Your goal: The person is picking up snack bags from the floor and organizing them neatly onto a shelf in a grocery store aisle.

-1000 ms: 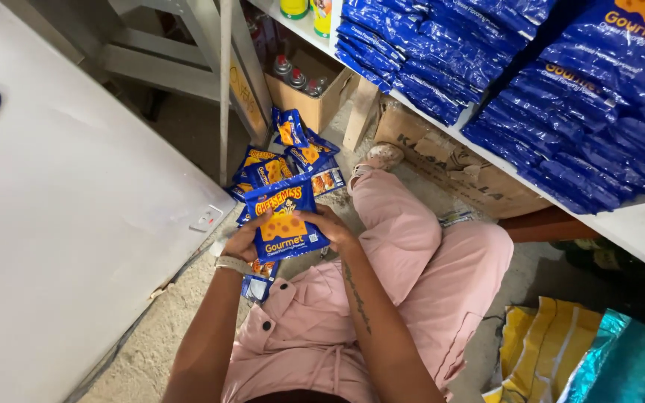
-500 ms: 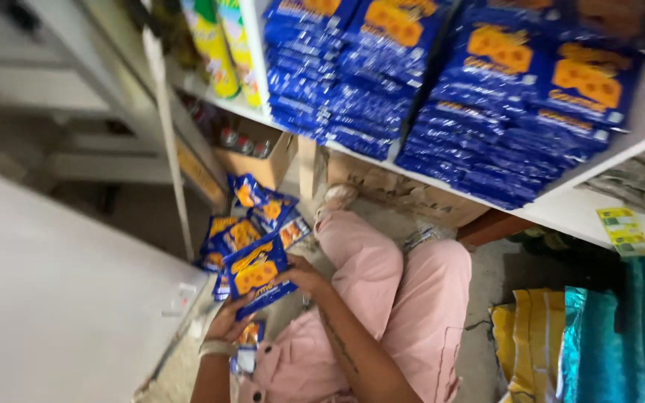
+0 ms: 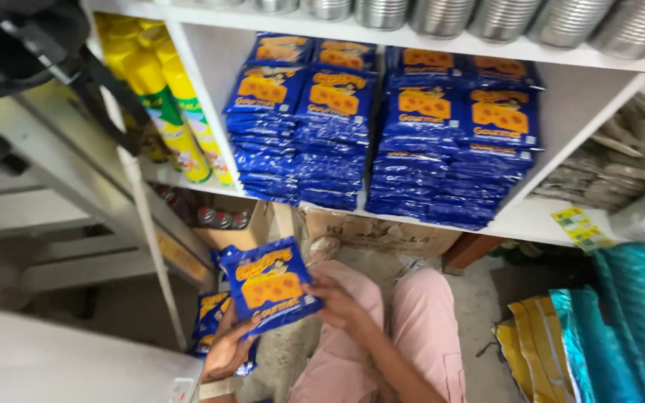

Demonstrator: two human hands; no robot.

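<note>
Blue snack packet (image 3: 269, 285), at lower centre of the frame, was grasped by left hand (image 3: 227, 349) and right hand (image 3: 337, 302); its slick film could have slipped free.

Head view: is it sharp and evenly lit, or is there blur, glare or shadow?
Head view: mostly sharp, the blue packet in both hands slightly soft; daylight falls evenly on the stacked packets; mild glare on the teal foil bag; the floor under the shelf lies in shadow.
</note>
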